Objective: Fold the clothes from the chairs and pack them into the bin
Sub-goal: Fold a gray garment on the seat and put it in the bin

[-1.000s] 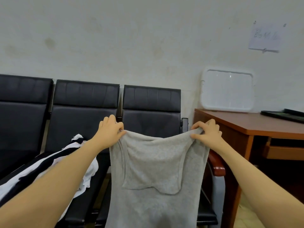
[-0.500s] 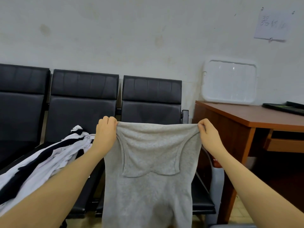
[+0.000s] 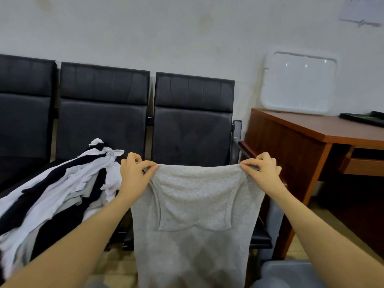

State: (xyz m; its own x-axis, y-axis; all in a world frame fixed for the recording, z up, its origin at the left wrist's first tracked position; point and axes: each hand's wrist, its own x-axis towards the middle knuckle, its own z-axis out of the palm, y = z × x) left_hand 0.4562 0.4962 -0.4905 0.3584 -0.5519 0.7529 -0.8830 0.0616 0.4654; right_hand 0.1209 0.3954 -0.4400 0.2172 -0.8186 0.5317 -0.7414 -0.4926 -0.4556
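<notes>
Black chairs [image 3: 104,113] line a stained wall across the frame's middle, with a wooden desk [image 3: 324,129] at right. Centre frame, the left hand [image 3: 135,175] and right hand [image 3: 264,173] each pinch a top corner of a grey tank top [image 3: 193,221], holding it spread and hanging in the air. Folding seems just begun; next likely comes laying it flat or folding it over. More clothes [image 3: 52,196] wait lower left. What may be the bin [image 3: 291,273] is cut off at bottom right.

Two bare forearms, no sleeves in view up to the frame's edge. Left hand [image 3: 135,177] and right hand [image 3: 263,173] bare too: no gloves, no rings, no watch or wristband showing.
</notes>
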